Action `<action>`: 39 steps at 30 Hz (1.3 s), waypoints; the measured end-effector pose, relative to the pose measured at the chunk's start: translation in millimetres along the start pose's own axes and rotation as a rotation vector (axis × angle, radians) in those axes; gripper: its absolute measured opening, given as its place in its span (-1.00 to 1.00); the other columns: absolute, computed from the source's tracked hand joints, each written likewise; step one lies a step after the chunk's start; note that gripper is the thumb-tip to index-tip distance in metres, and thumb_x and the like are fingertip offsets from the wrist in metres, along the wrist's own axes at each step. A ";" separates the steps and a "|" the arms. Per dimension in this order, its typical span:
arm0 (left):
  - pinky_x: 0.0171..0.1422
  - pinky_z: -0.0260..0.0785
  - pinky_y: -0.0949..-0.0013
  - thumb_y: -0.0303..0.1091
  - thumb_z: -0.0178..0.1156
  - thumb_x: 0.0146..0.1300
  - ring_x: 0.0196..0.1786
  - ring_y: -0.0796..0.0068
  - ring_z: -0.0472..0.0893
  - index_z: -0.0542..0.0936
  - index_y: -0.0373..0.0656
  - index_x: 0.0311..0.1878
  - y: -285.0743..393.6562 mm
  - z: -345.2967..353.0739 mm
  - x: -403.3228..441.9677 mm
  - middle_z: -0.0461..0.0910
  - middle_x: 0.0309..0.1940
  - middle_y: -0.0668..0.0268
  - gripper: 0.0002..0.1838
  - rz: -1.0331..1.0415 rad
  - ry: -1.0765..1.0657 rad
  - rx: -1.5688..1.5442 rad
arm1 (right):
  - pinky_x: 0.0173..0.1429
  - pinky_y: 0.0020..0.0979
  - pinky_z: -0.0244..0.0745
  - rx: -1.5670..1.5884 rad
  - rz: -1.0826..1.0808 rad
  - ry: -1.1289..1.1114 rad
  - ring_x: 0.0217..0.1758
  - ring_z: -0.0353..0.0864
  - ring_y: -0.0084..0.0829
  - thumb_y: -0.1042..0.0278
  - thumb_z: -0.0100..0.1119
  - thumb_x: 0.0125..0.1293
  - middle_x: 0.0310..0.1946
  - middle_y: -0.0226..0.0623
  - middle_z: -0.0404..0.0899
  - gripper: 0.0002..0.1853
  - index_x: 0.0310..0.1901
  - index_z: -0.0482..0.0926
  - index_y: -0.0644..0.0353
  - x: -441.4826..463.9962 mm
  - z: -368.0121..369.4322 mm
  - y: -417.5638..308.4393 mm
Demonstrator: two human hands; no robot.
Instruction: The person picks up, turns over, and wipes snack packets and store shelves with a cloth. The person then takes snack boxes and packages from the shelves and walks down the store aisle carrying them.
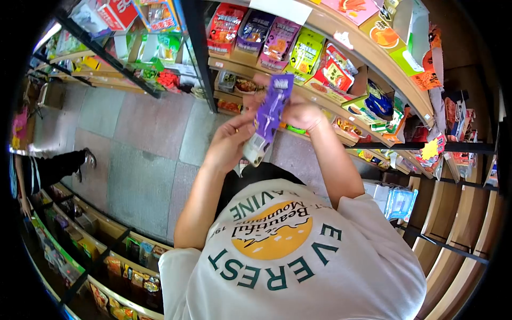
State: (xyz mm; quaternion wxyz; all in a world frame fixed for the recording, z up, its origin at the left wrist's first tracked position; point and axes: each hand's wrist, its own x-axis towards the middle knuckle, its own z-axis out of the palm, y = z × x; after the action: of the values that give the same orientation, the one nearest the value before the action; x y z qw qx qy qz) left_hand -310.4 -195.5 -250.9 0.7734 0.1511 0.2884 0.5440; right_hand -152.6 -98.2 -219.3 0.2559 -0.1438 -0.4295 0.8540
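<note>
In front of my chest is a narrow purple carton with a pale, open-looking lower end, held tilted. My left hand grips it along its left side, thumb towards me. My right hand is against its right side. The fingers of that hand are mostly behind the carton and blurred, so their grip is hidden. Just beyond, a shelf carries boxes of snack packets: red, dark purple, light purple and lime green.
A black shelf post stands ahead to the left. More snack shelves curve along the lower left, and wooden shelf boards are at the right. Another person in dark trousers is at far left on the tiled floor.
</note>
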 end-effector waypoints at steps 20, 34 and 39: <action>-0.14 0.32 0.48 -0.36 0.03 0.17 -0.28 0.47 0.50 0.39 -0.23 -0.07 4.7 -86.2 -8.6 0.51 -0.29 0.25 -0.73 0.039 0.499 0.106 | -0.13 -0.44 0.41 -2.001 -0.130 0.843 -0.25 0.50 -0.34 0.34 0.07 0.15 -0.23 -0.15 0.49 -0.70 -0.12 0.39 0.31 131.2 -162.8 -88.7; -0.14 0.31 0.51 -0.34 0.02 0.17 -0.29 0.53 0.50 0.40 -0.21 -0.08 -3.4 -93.6 -23.4 0.51 -0.31 0.29 -0.74 -0.013 0.535 0.140 | 0.13 -0.26 0.23 -2.234 -0.085 0.725 -0.02 0.38 -0.10 0.19 0.10 0.10 -0.11 0.03 0.40 -0.56 -0.03 0.35 0.27 115.4 -178.8 -76.1; -0.14 0.31 0.53 -0.34 0.01 0.18 -0.28 0.53 0.50 0.41 -0.21 -0.09 -1.0 -92.9 -21.7 0.52 -0.31 0.29 -0.75 0.004 0.511 0.158 | 0.07 -0.26 0.28 -2.179 -0.183 0.722 -0.03 0.40 -0.16 0.23 0.08 0.11 -0.14 -0.04 0.44 -0.64 -0.11 0.40 0.26 118.5 -207.2 -68.7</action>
State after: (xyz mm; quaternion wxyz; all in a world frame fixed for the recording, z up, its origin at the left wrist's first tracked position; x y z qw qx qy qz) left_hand -371.6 -223.4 -318.6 0.6602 0.0693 0.5153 0.5420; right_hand -132.7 139.3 -289.1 0.1647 -0.4931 -0.8502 -0.0830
